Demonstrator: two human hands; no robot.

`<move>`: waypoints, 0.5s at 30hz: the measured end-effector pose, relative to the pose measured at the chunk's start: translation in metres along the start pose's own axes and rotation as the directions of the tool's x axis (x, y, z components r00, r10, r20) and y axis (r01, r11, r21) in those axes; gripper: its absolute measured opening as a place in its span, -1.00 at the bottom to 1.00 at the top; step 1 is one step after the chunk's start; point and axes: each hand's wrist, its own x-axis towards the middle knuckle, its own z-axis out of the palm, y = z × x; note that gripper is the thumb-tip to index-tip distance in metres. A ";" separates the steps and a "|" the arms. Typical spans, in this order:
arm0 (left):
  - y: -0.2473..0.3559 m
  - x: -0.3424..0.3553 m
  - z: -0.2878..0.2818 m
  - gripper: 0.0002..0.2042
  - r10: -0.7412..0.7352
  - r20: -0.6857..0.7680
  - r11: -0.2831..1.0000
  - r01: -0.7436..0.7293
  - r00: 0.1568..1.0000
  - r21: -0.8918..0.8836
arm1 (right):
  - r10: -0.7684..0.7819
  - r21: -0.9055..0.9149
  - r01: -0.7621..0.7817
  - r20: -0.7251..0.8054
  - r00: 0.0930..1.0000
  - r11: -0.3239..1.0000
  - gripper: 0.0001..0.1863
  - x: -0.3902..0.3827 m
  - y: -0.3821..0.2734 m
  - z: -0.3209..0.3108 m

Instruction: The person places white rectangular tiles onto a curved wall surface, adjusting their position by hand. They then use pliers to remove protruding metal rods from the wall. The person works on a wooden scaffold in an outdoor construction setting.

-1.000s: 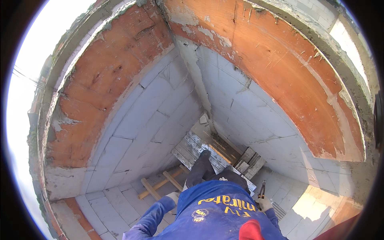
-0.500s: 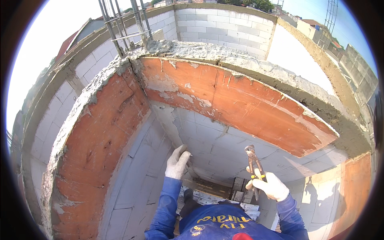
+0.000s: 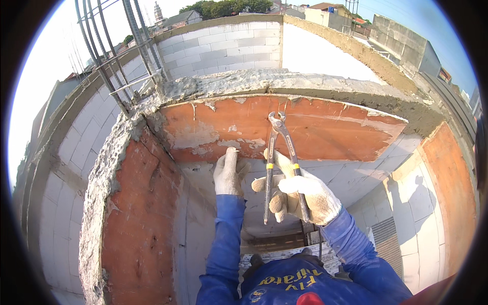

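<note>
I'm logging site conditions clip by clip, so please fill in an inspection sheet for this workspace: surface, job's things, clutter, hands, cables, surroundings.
Surface: far orange-brown panel marked with grey patches; rough concrete ledge running above it.
Job's things: pincers, head up, handles spread.
Clutter: ribbed grey piece low on the right.
Left hand: gloved, raised, fingers curled; contact with the panel, or anything small held, cannot be told.
Right hand: gloved, holding the pincers by the handles.
Cables: nothing seen near the hands.
Surroundings: upright steel bars at the left corner; pale block wall, trees and rooftops beyond.
</note>
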 end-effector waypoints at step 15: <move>-0.078 0.077 -0.066 -0.59 0.055 -0.003 0.985 -0.054 0.998 -0.165 | -0.062 0.161 0.069 -0.048 0.997 0.985 -0.44 0.040 0.009 0.042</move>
